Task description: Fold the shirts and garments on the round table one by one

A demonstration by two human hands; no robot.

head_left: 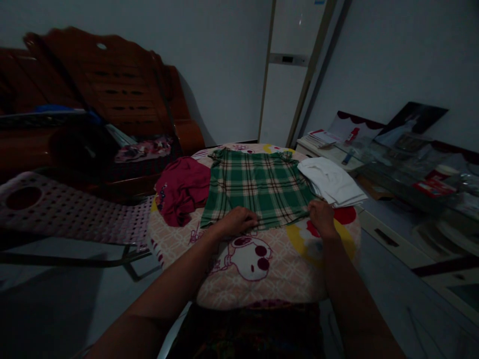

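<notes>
A green plaid shirt (258,182) lies spread out on the round table's patterned cloth (292,279), its hem towards me. At the middle of the hem, my left hand (239,219) is closed with bent fingers on the fabric. My right hand (322,217) is closed on the shirt's near right corner. Left of the shirt is a crumpled dark red garment (185,187), touching its side. Folded white cloth (331,180) lies at the right, just beyond my right hand.
A woven lounge chair (82,207) stands left of the table, in front of a carved wooden sofa (112,85) with things on it. To the right runs a low cabinet (396,239) with a glass top and clutter. A tall white air conditioner (286,89) stands behind.
</notes>
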